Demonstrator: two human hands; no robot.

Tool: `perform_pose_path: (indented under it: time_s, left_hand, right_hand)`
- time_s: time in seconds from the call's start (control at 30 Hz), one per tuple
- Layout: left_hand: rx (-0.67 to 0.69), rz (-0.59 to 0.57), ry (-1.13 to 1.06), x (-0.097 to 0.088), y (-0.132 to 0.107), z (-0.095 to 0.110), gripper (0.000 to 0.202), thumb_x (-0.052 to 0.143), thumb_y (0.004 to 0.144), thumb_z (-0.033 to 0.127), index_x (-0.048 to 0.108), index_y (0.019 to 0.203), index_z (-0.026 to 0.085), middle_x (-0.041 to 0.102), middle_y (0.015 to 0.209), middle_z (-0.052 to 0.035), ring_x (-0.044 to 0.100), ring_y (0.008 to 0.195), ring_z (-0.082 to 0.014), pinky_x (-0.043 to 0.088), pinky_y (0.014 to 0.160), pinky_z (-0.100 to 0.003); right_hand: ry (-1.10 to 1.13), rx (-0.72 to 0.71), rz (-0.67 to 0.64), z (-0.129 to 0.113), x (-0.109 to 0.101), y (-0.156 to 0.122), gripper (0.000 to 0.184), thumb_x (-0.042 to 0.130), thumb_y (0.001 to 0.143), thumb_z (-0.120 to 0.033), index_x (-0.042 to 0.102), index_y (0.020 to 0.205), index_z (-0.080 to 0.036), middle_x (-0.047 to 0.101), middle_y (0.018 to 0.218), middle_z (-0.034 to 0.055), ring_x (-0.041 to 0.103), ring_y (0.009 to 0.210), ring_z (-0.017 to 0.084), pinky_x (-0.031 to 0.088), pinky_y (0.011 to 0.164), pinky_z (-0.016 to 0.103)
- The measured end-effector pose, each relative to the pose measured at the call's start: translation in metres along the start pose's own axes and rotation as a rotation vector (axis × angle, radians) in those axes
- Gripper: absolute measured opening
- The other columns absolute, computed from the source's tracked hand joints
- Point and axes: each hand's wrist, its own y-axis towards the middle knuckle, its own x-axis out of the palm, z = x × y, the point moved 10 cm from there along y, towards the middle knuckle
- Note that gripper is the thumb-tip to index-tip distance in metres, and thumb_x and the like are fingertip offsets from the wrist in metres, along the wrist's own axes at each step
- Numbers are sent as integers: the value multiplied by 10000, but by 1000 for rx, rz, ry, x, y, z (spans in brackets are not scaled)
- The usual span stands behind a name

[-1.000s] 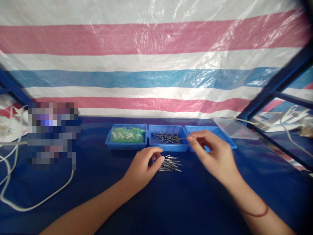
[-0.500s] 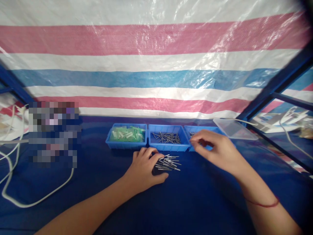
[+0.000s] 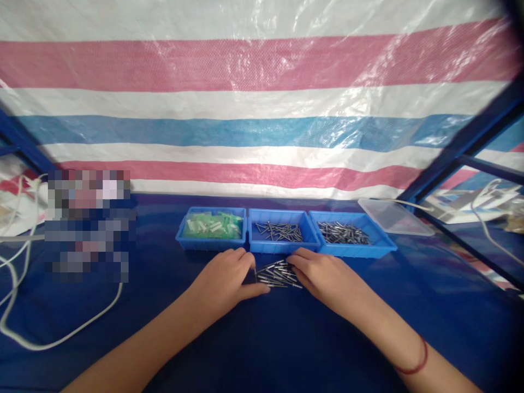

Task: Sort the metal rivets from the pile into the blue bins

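A loose pile of blind rivets (image 3: 278, 274), silvery with thin pins, lies on the blue tabletop between my hands. My left hand (image 3: 227, 275) curves round the pile's left side, thumb stretched out below and fingers apart from it. A thin pin stands near its index fingertip. At the right end of the pile, the fingers of my right hand (image 3: 321, 273) are drawn together and touch the rivets; what they pinch, if anything, is hidden. Behind the pile, a blue bin (image 3: 282, 249) holds thin metal fasteners. To its right, another blue bin (image 3: 379, 250) contains more rivets.
A third blue bin (image 3: 210, 244), at left, holds green and white pieces in clear plastic. A clear plastic lid (image 3: 395, 217) lies at the back right. White cables (image 3: 45, 344) loop across the left side. A striped sheet (image 3: 262, 131) hangs behind.
My right hand has come from over the right bin down and left to the pile, uncovering that bin's rivets. My left hand has shifted slightly left.
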Motion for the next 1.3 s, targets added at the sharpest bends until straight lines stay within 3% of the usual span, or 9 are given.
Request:
perform_pose_path:
  time_s: [0.1,0.37,0.63,0.77,0.93,1.17,1.3]
  left_hand:
    - [-36,-40,8,5,-2,-3,342,638,810,476,599,917,153,623,891,-63,603,835,-240,444,704,-314]
    - [-13,-53,-66,7,-3,-3,77,548,882,218,606,879,167,614,865,-36,619,797,-191,441,690,-274]
    - [7,-81,91,10,0,0,204,412,932,130,606,871,148,618,840,-66,618,765,-215,443,674,-315]
    - [135,16,248,3,-2,19,183,410,947,160,592,938,157,609,899,-78,573,842,-234,424,727,-356]
    - [265,153,235,-8,-8,39,253,337,975,149,590,981,146,598,925,-77,555,894,-218,389,849,-392]
    - [316,324,124,-22,-12,41,235,372,977,184,594,1041,144,614,980,-75,568,939,-219,425,854,-355]
    - [174,489,-186,-40,-13,22,228,468,941,199,542,1154,169,609,1081,-83,582,983,-197,445,873,-321]
  right_hand:
    - [7,0,-67,-2,5,1,185,448,909,-135,629,908,-173,629,831,50,640,664,167,428,570,271]
    - [174,-61,-40,-17,-6,0,207,447,918,-172,634,1003,-199,635,841,53,630,762,183,455,656,297]
    - [260,-127,21,-35,-7,0,193,467,914,-183,648,978,-196,646,832,59,627,761,178,474,668,286]
    - [368,-83,77,-36,-8,1,219,455,936,-269,615,1068,-197,647,939,80,633,821,187,499,731,302]
    - [447,-15,42,-33,-1,2,294,341,981,-269,611,896,-190,612,831,59,605,766,175,475,709,300]
    - [626,50,28,-26,-1,1,273,362,974,-293,534,784,-200,552,769,26,538,707,156,411,685,297]
    - [861,156,84,-14,-2,1,283,404,958,-379,525,776,-198,490,712,2,463,652,138,368,607,267]
